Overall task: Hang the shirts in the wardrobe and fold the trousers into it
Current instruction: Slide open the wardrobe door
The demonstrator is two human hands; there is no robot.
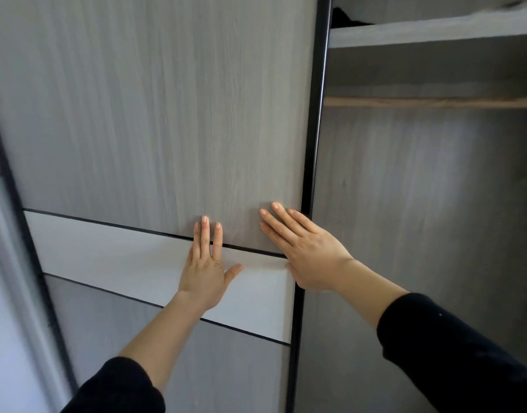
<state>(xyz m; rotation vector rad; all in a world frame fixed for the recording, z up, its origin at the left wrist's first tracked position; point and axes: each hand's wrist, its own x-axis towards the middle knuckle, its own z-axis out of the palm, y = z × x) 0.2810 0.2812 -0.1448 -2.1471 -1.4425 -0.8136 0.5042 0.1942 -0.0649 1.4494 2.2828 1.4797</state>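
Directly ahead, the wardrobe's sliding door (155, 114) is filling most of the view, grey woodgrain with a white band (122, 257) crossing it. Right of the door's black edge (314, 144), the wardrobe interior (420, 189) is standing open, showing a shelf (435, 28) and a rail (435, 101) below it. Both hands are pressing flat on the door: left hand (205, 269) lying over the white band, fingers spread wide; right hand (307, 251) beside the black edge, fingers extended, holding nothing. Black sleeves (465, 353) are covering both forearms. Shirts and trousers are not showing.
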